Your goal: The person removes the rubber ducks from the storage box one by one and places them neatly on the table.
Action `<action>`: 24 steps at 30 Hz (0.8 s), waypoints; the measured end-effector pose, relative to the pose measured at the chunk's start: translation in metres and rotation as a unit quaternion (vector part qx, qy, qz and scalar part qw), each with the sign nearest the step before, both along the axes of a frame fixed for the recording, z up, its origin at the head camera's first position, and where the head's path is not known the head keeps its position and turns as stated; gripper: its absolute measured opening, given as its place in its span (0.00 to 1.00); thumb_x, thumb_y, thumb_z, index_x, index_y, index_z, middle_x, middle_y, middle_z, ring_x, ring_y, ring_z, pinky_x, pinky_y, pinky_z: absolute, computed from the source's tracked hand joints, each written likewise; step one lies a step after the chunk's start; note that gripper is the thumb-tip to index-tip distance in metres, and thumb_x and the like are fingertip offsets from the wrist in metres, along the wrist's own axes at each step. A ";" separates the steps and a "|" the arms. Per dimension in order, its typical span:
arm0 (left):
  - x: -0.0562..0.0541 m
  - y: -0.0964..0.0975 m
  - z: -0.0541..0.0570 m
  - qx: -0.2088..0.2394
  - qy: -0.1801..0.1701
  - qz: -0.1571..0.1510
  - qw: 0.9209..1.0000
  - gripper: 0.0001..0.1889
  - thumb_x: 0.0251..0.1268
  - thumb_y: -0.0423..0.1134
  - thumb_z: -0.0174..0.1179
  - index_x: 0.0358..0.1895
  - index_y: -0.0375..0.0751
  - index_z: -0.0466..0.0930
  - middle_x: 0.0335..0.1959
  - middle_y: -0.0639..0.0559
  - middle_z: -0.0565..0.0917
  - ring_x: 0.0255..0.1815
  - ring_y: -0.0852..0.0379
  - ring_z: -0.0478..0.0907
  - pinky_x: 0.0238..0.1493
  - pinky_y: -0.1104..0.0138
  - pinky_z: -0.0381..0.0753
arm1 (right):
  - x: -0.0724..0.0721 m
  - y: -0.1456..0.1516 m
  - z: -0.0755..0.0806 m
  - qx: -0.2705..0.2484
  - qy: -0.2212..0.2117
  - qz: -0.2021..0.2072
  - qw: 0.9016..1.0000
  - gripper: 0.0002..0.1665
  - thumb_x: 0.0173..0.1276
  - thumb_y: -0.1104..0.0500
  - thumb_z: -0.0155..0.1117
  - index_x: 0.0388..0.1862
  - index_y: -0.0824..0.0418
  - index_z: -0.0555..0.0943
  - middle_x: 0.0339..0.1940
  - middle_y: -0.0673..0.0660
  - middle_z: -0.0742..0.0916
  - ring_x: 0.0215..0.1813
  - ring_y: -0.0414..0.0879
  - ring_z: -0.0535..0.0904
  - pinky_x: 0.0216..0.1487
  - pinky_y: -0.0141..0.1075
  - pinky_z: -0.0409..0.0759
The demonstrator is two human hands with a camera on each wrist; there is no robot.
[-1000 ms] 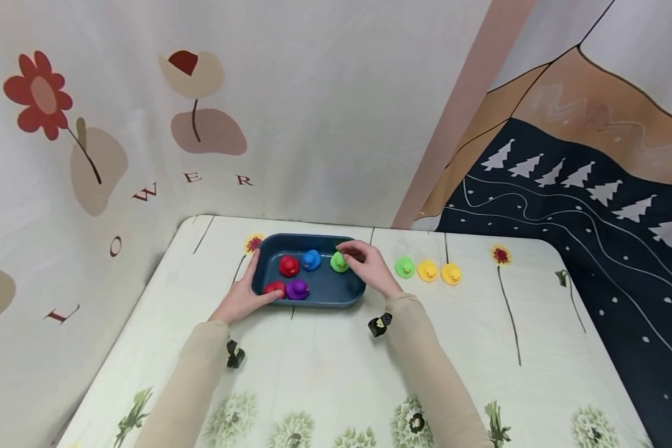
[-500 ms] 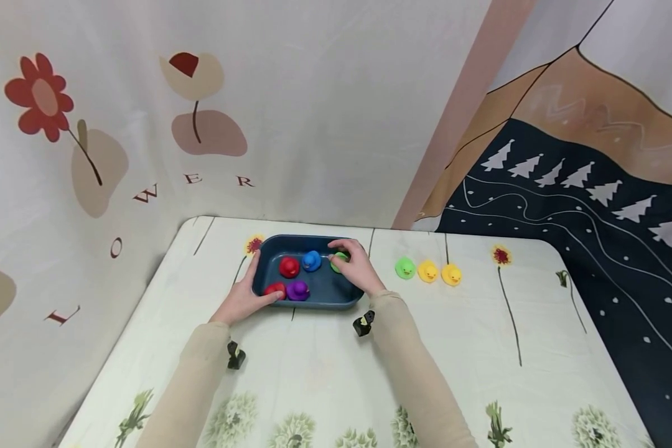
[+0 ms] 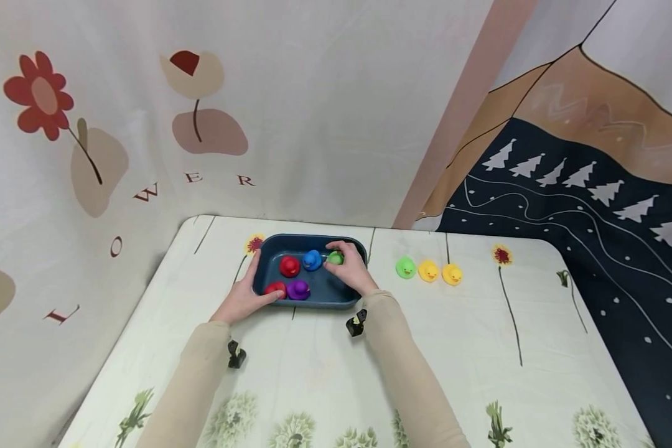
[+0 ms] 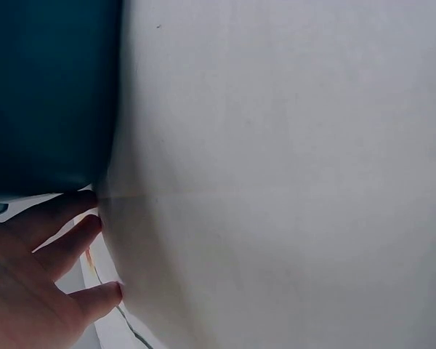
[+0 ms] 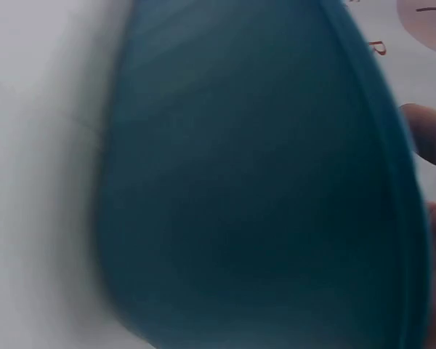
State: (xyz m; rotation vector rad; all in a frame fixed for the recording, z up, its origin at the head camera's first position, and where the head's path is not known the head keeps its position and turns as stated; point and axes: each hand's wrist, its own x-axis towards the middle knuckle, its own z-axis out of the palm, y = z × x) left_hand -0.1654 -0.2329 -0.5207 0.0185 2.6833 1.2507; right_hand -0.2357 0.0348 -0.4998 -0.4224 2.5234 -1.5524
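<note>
A dark blue tray [image 3: 330, 305] lies on the table with small rubber ducks in it. My left hand [image 3: 243, 300] holds its left front corner, thumb over the front rim by a red duck [image 3: 275, 289], fingers along the left end. In the left wrist view, those fingers [image 4: 73, 240] spread beside the tray's outer wall. My right hand [image 3: 351, 272] reaches over the right side and pinches a green duck [image 3: 335, 257] between thumb and fingers. A blue duck [image 3: 312, 260] and another red duck [image 3: 289, 266] sit left of it. Nearer the front is a purple duck [image 3: 298, 289].
Right of the tray a green duck [image 3: 406, 267] and two yellow ducks, one at the row's end [image 3: 452, 274], stand in a row on the flower-print tablecloth [image 3: 313, 361]. A printed curtain [image 3: 325, 124] hangs behind the table's back edge.
My right hand has moved left, closing its fingers round the green duck in the tray, which has shifted slightly left and back. My left hand has stayed at the tray's corner.
</note>
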 end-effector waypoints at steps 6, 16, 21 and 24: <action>0.000 0.001 0.001 0.007 -0.003 -0.001 1.000 0.60 0.54 0.62 0.67 0.78 0.58 0.28 0.74 0.32 0.52 0.68 0.28 0.58 0.60 0.37 0.64 | -0.001 -0.005 -0.002 0.035 -0.012 -0.009 0.999 0.27 0.61 0.62 0.69 0.60 0.63 0.75 0.59 0.65 0.71 0.53 0.56 0.68 0.51 0.45 0.72; 0.000 0.001 0.000 0.002 -0.005 0.002 1.000 0.60 0.54 0.62 0.67 0.78 0.59 0.28 0.74 0.30 0.53 0.68 0.28 0.58 0.59 0.36 0.64 | -0.005 -0.013 -0.010 0.050 -0.033 -0.022 0.998 0.24 0.61 0.63 0.70 0.55 0.64 0.75 0.56 0.65 0.71 0.52 0.55 0.69 0.53 0.45 0.73; 0.000 0.000 0.000 0.001 -0.001 0.000 1.000 0.60 0.54 0.62 0.67 0.78 0.61 0.27 0.74 0.31 0.53 0.68 0.28 0.58 0.59 0.36 0.64 | -0.008 -0.014 -0.011 0.051 -0.022 -0.019 0.998 0.20 0.61 0.64 0.70 0.51 0.63 0.76 0.53 0.63 0.74 0.52 0.55 0.69 0.53 0.45 0.72; -0.001 -0.001 -0.001 0.000 0.000 -0.002 1.000 0.60 0.54 0.62 0.67 0.77 0.61 0.27 0.74 0.31 0.53 0.68 0.28 0.58 0.59 0.36 0.65 | -0.009 -0.014 -0.011 0.061 -0.013 -0.009 0.998 0.19 0.61 0.64 0.70 0.50 0.62 0.78 0.51 0.62 0.76 0.52 0.55 0.69 0.52 0.44 0.72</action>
